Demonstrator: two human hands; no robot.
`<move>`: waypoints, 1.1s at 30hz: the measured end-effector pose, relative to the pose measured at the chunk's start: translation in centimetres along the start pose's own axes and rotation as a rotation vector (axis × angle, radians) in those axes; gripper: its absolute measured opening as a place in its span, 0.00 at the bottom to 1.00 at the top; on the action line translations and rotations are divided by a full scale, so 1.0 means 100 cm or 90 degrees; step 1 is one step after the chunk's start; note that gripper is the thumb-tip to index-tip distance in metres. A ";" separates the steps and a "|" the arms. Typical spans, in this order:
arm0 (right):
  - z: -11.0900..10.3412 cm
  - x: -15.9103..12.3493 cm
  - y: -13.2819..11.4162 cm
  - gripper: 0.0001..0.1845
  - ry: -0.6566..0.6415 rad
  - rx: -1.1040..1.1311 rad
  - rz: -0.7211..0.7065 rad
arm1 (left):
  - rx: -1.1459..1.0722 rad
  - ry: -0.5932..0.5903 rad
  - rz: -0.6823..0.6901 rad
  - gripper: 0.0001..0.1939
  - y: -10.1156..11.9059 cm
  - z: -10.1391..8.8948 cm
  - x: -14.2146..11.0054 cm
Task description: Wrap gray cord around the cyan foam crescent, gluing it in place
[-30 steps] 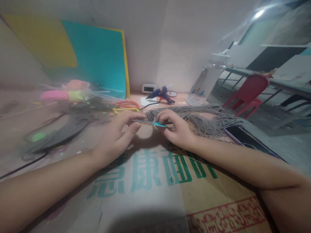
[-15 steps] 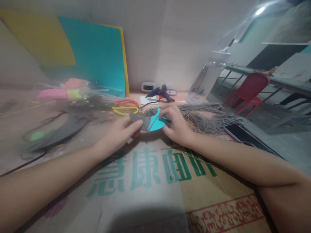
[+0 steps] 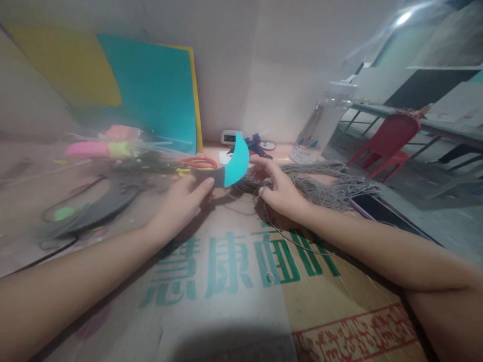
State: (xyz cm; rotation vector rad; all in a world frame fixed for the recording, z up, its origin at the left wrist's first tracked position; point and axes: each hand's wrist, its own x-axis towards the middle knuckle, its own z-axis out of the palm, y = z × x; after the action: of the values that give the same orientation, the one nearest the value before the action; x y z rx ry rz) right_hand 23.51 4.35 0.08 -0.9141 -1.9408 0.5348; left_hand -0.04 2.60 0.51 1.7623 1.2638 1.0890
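A crescent-shaped piece of turquoise card (image 3: 238, 163), partly wound with grey yarn (image 3: 218, 177), is held up over the table. My left hand (image 3: 190, 193) pinches its wrapped end between thumb and fingers. To the right of the card, apart from it, is my right hand (image 3: 277, 187), its fingers curled around a grey yarn strand (image 3: 277, 230). This strand loops beneath the card to the right hand and trails down over the cardboard. Behind the right hand lies a loose heap of grey yarn (image 3: 324, 183).
Printed cardboard (image 3: 241, 311) covers the near tabletop. Scissors (image 3: 198, 162), a glue gun (image 3: 258, 146) and a small digital clock (image 3: 228, 137) stand toward the wall. A clear bottle (image 3: 320, 123) and a phone (image 3: 381, 213) are rightward. A grey wrapped crescent (image 3: 101, 208) lies left.
The card has swung more upright, its bare turquoise tip now pointing up. My right hand has come off the card, and the strand that crossed it now hangs below.
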 end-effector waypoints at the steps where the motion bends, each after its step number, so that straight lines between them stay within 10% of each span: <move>1: -0.003 0.002 -0.001 0.36 0.012 0.003 0.005 | -0.007 0.009 -0.005 0.18 -0.002 0.000 0.001; 9: -0.032 0.028 0.031 0.22 0.144 0.028 0.191 | -0.051 -0.083 -0.063 0.19 -0.015 0.006 0.002; 19: -0.061 0.054 0.056 0.27 -0.001 -0.233 0.235 | -0.076 -0.138 -0.039 0.23 -0.017 0.010 0.001; 33: -0.036 0.114 0.081 0.17 -0.101 -0.376 0.379 | 0.054 -0.149 -0.002 0.23 -0.008 0.006 0.000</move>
State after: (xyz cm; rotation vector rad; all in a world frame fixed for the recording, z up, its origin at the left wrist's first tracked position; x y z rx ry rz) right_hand 25.99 18.34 2.66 -1.9073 -1.9895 0.3672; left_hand 0.23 2.82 -0.47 1.8888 1.1823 0.8100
